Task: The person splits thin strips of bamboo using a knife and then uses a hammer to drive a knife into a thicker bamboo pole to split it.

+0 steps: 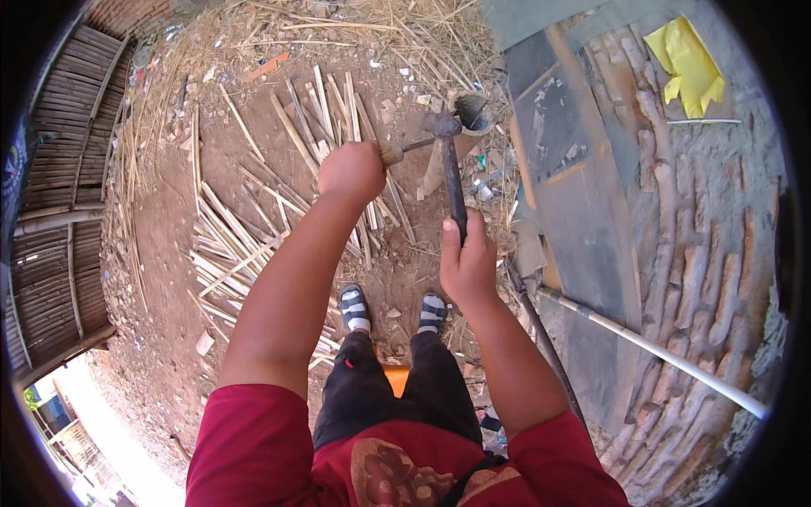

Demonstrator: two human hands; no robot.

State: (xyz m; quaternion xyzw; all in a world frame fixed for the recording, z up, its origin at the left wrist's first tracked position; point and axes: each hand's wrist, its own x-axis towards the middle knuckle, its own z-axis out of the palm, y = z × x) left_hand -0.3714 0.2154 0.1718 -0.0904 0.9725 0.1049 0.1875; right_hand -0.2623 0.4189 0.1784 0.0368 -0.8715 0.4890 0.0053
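My left hand [351, 173] is closed around a short wooden-handled tool [392, 155], mostly hidden in the fist. From it a thin dark metal shank [417, 145] runs right, toward the hammer's head. A hammer [455, 182] with a dark handle is gripped in my right hand [469, 258], its head up at the far end. The hammer head looks blurred and overlaps the end of the shank; whether they touch I cannot tell. Just behind the hammer is a hollow, pale post [432, 169] with an open dark top.
Many split wooden strips [232, 245] lie scattered on the dirt ground ahead and to the left. A brick wall [676, 279], a dark board [583, 245] and a pale pole [650, 345] stand at the right. Straw [338, 25] covers the far ground; a slatted bamboo wall [59, 169] is left.
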